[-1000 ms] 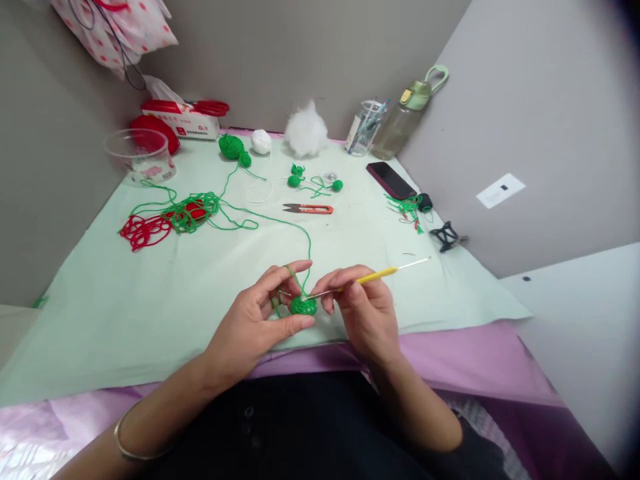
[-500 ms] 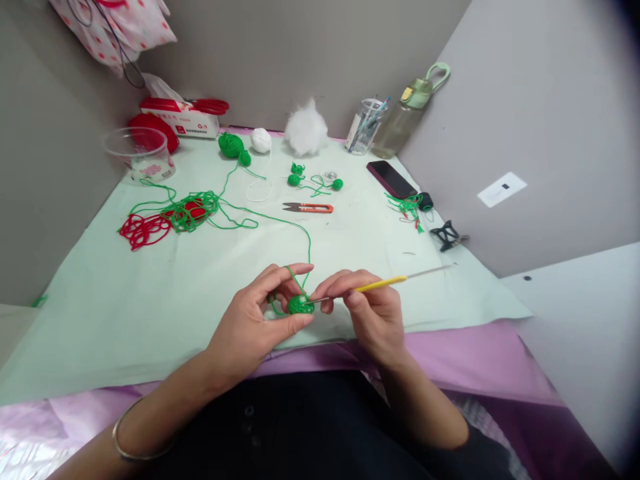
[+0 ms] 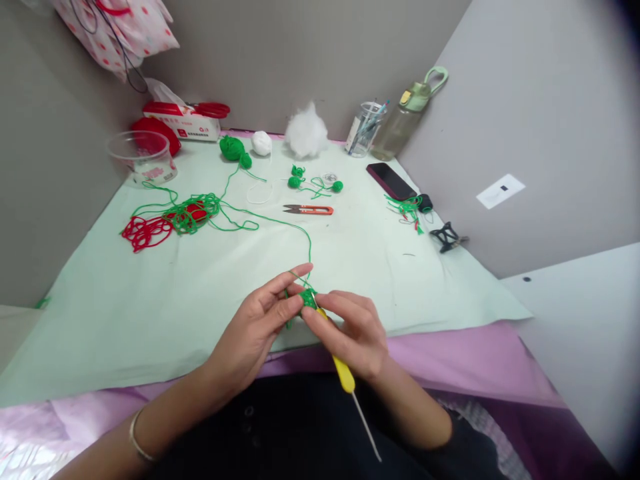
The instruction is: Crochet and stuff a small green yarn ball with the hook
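A small green crochet piece (image 3: pixel 309 299) is pinched between the thumb and fingers of my left hand (image 3: pixel 265 313). Green yarn (image 3: pixel 309 250) loops over that hand's raised index finger and runs back across the table. My right hand (image 3: pixel 353 327) grips a crochet hook (image 3: pixel 343 373) with a yellow handle. The hook's tip end lies at the green piece, while its long thin rear shaft points down toward my lap. Fingers of both hands meet around the piece and hide part of it.
Thread snips (image 3: pixel 309 209) lie ahead of my hands. Tangled green and red yarn (image 3: pixel 190 215) is at left, near a clear tub (image 3: pixel 150 163). White stuffing (image 3: pixel 307 131), a pen cup (image 3: pixel 366 130) and a bottle (image 3: pixel 404 123) stand behind. A phone (image 3: pixel 392 181) and a black stand (image 3: pixel 449 237) lie right.
The crochet hook has swung from pointing rightward to pointing down toward my lap. My right hand has turned and come closer to the piece, which my left hand has tilted.
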